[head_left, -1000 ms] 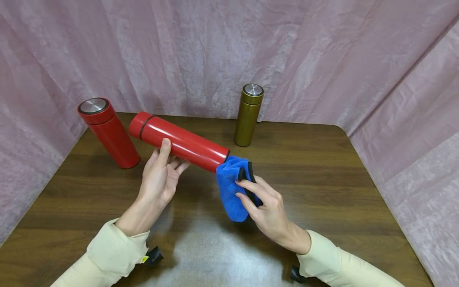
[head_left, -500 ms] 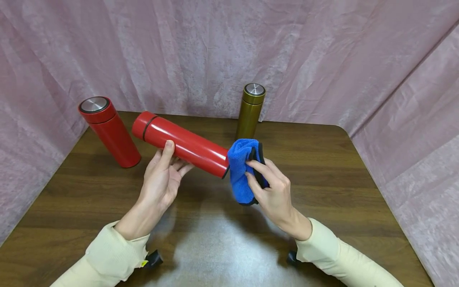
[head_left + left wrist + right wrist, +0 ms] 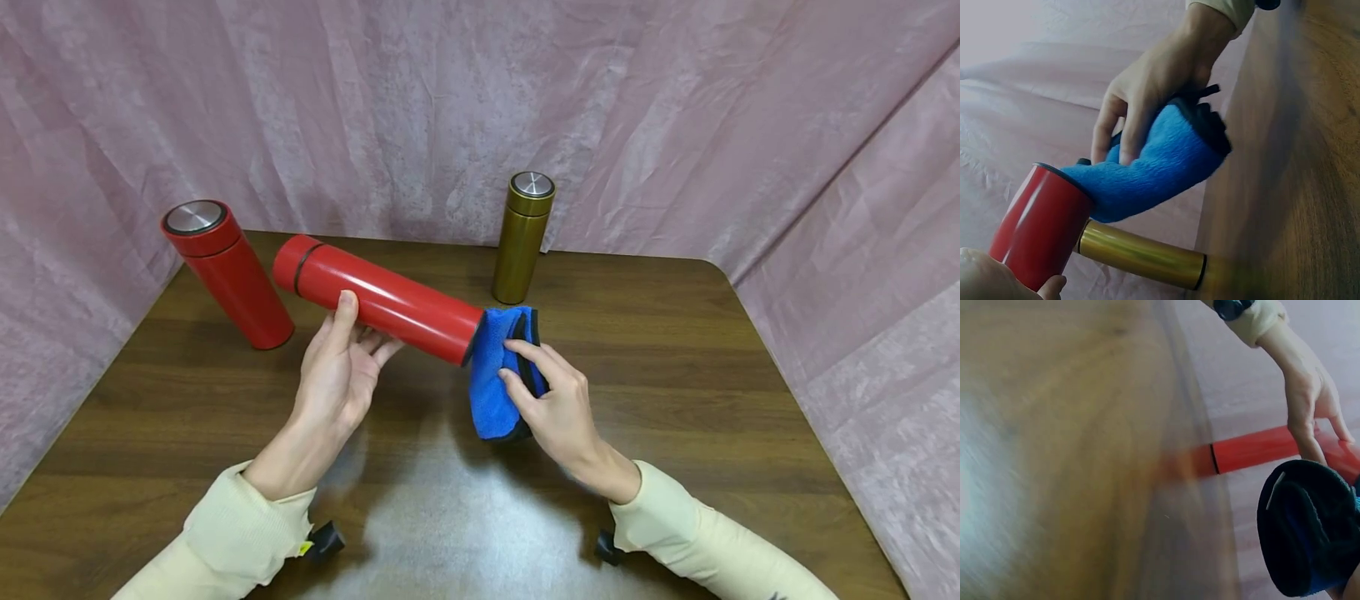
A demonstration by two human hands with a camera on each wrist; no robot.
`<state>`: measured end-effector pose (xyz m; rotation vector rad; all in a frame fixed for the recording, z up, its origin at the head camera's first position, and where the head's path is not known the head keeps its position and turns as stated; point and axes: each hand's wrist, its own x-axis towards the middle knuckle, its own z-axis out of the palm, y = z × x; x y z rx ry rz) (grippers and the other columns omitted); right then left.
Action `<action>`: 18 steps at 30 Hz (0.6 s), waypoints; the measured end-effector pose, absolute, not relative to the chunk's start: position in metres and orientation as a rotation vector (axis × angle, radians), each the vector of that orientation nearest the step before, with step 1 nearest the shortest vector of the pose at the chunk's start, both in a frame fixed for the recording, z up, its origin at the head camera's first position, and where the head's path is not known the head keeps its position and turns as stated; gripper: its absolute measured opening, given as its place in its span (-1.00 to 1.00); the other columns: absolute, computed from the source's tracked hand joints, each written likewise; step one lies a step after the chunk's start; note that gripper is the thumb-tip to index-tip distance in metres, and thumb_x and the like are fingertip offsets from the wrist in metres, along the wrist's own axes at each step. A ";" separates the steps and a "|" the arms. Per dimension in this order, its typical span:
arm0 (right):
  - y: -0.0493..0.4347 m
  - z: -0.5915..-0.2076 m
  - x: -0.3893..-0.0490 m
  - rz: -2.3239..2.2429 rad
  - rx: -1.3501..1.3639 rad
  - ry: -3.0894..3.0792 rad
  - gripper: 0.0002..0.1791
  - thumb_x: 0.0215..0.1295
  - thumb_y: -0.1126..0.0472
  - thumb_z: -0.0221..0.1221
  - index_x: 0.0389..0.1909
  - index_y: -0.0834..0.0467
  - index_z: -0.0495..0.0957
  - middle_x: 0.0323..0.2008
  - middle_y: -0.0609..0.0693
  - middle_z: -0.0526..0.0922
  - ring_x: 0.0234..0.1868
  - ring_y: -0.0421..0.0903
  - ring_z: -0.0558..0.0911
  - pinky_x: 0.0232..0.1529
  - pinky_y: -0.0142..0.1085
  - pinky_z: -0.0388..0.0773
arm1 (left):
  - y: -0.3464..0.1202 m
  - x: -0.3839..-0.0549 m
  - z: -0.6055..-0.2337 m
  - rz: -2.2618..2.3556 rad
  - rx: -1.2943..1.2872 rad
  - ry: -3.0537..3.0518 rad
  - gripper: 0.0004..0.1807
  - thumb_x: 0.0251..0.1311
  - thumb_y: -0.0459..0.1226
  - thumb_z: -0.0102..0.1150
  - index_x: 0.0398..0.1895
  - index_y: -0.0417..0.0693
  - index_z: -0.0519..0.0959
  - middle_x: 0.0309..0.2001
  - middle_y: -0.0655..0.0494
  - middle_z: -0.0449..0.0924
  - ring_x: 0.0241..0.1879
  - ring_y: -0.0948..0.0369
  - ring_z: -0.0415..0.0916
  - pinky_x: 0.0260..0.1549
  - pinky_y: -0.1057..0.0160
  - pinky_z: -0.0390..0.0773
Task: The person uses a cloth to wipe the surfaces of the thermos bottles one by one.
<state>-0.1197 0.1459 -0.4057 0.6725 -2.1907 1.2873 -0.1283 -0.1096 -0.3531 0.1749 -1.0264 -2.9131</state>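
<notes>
Gripping tilted red bottle above surface with fingers of left hand, probably to present base to blue cloth, pinched against that end by fingers of right hand

A red bottle stands at ten o'clock on the table, a gold bottle at one, a pink curtain past twelve.
</notes>
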 end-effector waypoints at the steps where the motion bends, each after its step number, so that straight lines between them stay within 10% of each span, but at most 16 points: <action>1: 0.145 -0.407 -0.118 1.285 0.676 -2.204 -0.61 0.27 0.35 0.43 0.12 0.14 0.70 -0.11 0.04 0.74 -0.15 -0.11 0.71 -0.20 -0.16 0.74 | -0.110 -0.129 -0.353 -2.912 0.172 -1.024 -0.45 0.46 -0.08 0.19 0.40 -0.02 0.31 0.24 0.00 0.43 0.15 0.04 0.51 0.09 0.09 0.66; 18: 0.134 -0.414 -0.083 1.387 0.780 -2.225 -0.61 0.26 0.37 0.42 0.11 0.14 0.69 -0.08 0.04 0.73 -0.13 -0.09 0.70 -0.19 -0.34 0.72 | -0.110 -0.133 -0.354 -2.940 0.218 -0.930 -0.52 0.48 -0.10 0.17 0.35 -0.02 0.37 0.19 0.00 0.48 0.11 0.04 0.52 0.06 0.07 0.68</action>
